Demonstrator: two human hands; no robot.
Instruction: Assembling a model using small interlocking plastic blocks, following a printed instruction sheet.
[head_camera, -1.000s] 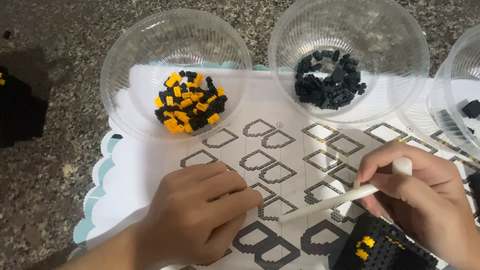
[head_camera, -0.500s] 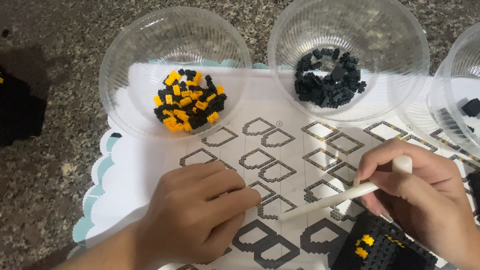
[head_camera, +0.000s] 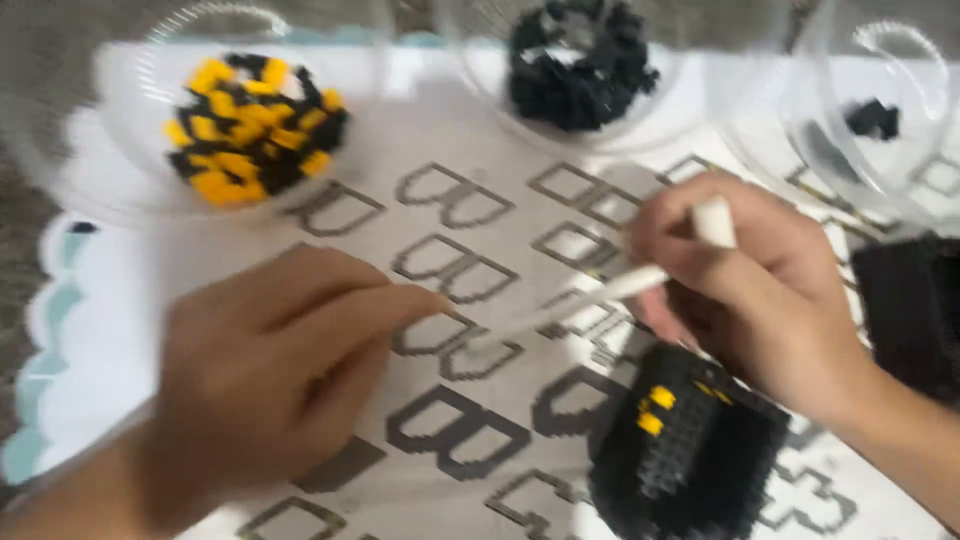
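Now we see everything larger and smeared with blur: the view has dropped closer to the work than it was a second ago, so the bowls that sat whole in the picture are cut off at the top edge.

Our right hand (head_camera: 760, 290), at about three o'clock, is closed around a thin white stick (head_camera: 610, 290), thumb and fingers pinched on its thick end, while the tip slants toward nine o'clock and ends just above the printed sheet (head_camera: 470, 130). That hold matches the earlier pictures; the stick is gripped the same way and points the same way.

Our left hand (head_camera: 270, 370), at about seven o'clock, lies palm down on the sheet with the fingers curled together and one fingertip stretched toward the stick's tip. It grips nothing that we can see (what is under the palm is hidden). It rested there before too, in much the same pose.

What differs most is the small black block model (head_camera: 690, 450) with its yellow studs: before, only a corner showed at five o'clock, and now much more of it is in view, just below the right hand and near the wrist. We judge that the work is still centred on the sheet between the two hands.

At eleven o'clock sits the bowl of yellow and black pieces (head_camera: 250, 125), at twelve the bowl of black pieces (head_camera: 580, 60), at two a nearly empty bowl (head_camera: 870, 110).
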